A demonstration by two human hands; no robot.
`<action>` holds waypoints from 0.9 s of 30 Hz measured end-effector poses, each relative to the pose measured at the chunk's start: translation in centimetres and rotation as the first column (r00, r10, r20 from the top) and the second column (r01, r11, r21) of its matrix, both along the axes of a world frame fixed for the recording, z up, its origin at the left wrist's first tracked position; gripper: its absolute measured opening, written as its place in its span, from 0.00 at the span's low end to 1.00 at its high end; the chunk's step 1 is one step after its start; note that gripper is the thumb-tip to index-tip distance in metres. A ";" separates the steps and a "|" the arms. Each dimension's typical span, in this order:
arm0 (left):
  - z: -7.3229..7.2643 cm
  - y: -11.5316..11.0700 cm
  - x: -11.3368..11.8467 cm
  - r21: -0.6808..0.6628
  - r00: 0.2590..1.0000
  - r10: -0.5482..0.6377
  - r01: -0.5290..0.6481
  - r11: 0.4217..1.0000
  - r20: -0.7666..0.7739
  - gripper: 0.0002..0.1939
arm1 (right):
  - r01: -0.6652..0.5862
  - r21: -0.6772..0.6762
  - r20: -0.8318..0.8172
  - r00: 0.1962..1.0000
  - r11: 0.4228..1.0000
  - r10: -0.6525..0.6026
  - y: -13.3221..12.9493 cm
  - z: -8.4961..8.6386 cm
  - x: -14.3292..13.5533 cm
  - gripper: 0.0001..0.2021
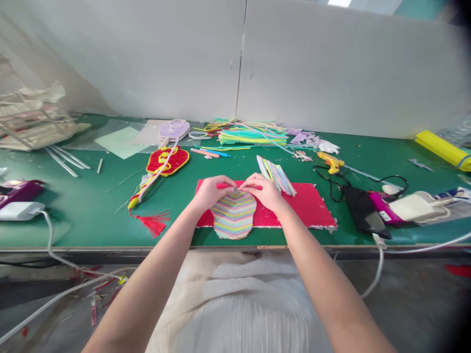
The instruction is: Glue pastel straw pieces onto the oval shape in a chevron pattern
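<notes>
A rounded piece covered in pastel chevron stripes (234,218) lies partly on a red board (309,206), its lower end overhanging the board's front edge. At its far end my left hand (217,192) is closed, thumb and fingertips pinched at the edge. Close beside it, my right hand (265,192) pinches the same edge from the other side. The fingertips nearly meet, and whatever small strip may be between them is hidden. Just beyond my right hand, a bundle of pastel striped strips (276,175) rests across the board's far edge.
Fuzzy craft stems (253,135) lie in a pile at the back. A red-and-yellow fan-shaped ornament (172,161) with a red tassel (152,224) is on the left. To the right are a yellow glue gun (331,162), a black phone-like object (364,211) and white cables.
</notes>
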State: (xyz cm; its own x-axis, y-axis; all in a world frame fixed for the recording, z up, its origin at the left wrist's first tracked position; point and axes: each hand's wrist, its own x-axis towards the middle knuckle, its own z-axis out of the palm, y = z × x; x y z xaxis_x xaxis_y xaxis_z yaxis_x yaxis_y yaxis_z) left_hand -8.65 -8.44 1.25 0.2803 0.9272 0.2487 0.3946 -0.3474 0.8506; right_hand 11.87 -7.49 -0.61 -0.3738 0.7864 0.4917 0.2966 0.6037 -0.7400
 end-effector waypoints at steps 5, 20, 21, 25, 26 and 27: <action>0.2 -0.1 0.0 -0.009 1.000 0.000 0.001 1.000 0.020 0.05 | -0.046 -0.085 -0.049 0.998 0.995 0.042 -0.2 0.4 0.0 0.08; -0.1 -0.1 0.1 0.078 0.998 -0.042 0.046 0.996 -0.047 0.05 | 0.043 0.107 0.099 0.994 0.993 -0.054 -0.3 0.6 0.0 0.05; -0.1 -0.1 0.1 0.098 0.997 -0.036 0.042 0.994 -0.066 0.04 | 0.053 0.115 0.119 0.991 0.992 -0.066 -0.2 0.5 0.0 0.05; -0.1 -0.1 0.3 0.159 0.994 0.017 0.001 0.987 -0.109 0.03 | 0.087 0.153 0.140 0.984 0.984 -0.109 -0.2 0.4 0.0 0.06; -0.1 -0.1 0.3 0.167 0.993 0.031 -0.012 0.986 -0.114 0.03 | 0.092 0.162 0.136 0.984 0.982 -0.115 -0.2 0.4 -0.1 0.06; -0.1 -0.2 0.4 0.171 0.992 0.045 -0.024 0.985 -0.117 0.03 | 0.098 0.170 0.131 0.984 0.981 -0.121 -0.2 0.5 -0.1 0.06</action>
State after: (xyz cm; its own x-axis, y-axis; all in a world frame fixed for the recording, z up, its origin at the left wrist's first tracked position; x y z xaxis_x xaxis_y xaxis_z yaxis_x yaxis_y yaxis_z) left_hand -8.28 -8.59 1.18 0.2862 0.8843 0.3688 0.5042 -0.4663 0.7269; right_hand 11.75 -7.66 -0.16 -0.3642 0.7403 0.5652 0.4609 0.6706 -0.5813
